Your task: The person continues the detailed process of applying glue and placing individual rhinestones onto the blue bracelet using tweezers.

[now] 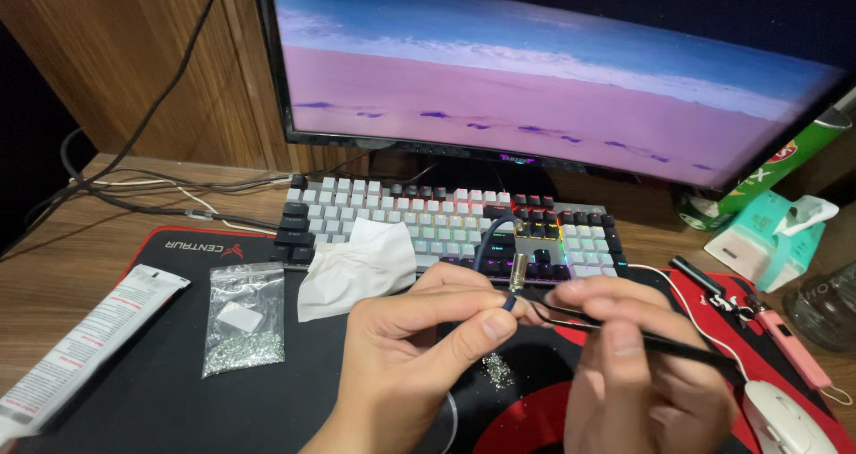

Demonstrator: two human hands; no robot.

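The left hand (406, 351) pinches the end of a thin black cable (489, 240) between thumb and forefinger, right where its small metal plug (518, 272) sticks up and tilts slightly toward the keyboard (446, 227). The cable loops up over the keyboard's lower rows and comes back down into the fingers. The right hand (637, 365) is closed around a slim black stick-like tool (655, 342), held much as one holds a pen, its tip pointing left and meeting the cable end at the left fingertips (whether it actually touches the plug cannot be told). Both hands hover close together above a black and red desk mat (178, 383) that covers the wooden counter (53, 267).

Just below the hands lies a small heap of tiny glittering stones (496, 369) on the mat. To the left, well apart, sits a clear zip bag (243, 316) with more of the same stones, and further left a long white tube (76, 338) lies at an angle. A crumpled white tissue (357, 262) rests on the keyboard's front edge. A monitor (553, 70) stands behind the keyboard. On the right are a white mouse (785, 418), a pink pen-shaped object (798, 347) and a pale green tissue pack (767, 235).
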